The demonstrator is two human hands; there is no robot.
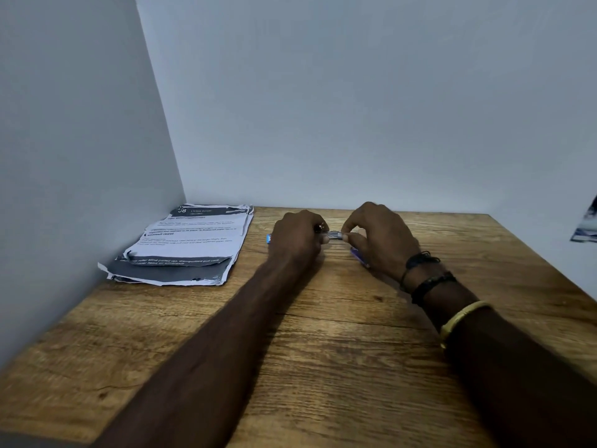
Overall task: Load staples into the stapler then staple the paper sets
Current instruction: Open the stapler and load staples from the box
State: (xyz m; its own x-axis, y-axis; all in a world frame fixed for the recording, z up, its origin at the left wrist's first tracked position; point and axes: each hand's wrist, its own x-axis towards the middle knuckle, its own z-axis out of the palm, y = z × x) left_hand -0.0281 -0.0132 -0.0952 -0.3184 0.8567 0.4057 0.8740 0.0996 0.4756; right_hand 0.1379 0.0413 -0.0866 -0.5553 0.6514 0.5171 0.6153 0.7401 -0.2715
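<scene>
My right hand (pixel 378 236) pinches one end of a small silver metal piece (pixel 334 235) between thumb and forefinger, the other fingers arched above it. My left hand (pixel 297 237) meets it from the other side: that grip is curled into a loose fist, holding the piece's other end. I cannot tell whether the silver piece is a strip of staples or the stapler's own metal channel; it is too small and partly covered. It sits just above the counter (pixel 323 367), right between my two hands.

A blue tip (pixel 268 238) pokes out past the left side of my left fist; whether it belongs to the same item as the silver piece is hidden by my fingers. Under my right palm, touching the counter, lies a purple object (pixel 359 254), mostly covered.

On my right wrist sit dark corded bracelets (pixel 426 276), and further up the forearm a yellow bangle (pixel 462 318).

Well to the left of my left grip, the stack of printed papers (pixel 190 244) lies flat on the counter, pushed into the corner where the two pale walls (pixel 355 108) meet, its edges torn and ragged.
</scene>
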